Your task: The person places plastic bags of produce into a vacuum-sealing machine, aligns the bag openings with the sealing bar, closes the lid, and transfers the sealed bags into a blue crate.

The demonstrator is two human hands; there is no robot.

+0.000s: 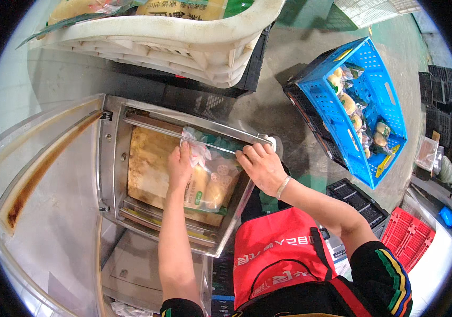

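An open vacuum-sealing machine (109,166) with a metal frame stands before me. A clear printed plastic bag (214,198) holding pale, rounded food pieces lies in its chamber, its upper end across the sealing bar (158,127). My left hand (180,164) holds a crumpled white cloth or tissue with reddish marks (199,152) against the bag's upper left. My right hand (261,166) rests with curled fingers at the bar's right end and the chamber's edge, near the bag's upper right corner; whether its fingertips pinch the bag cannot be seen.
The clear lid (51,190) is raised at left. A white plastic crate (194,35) with filled bags stands beyond the machine. At right, a blue crate (384,95) of bagged food sits on black crates; a red plastic crate (408,237) lies lower right.
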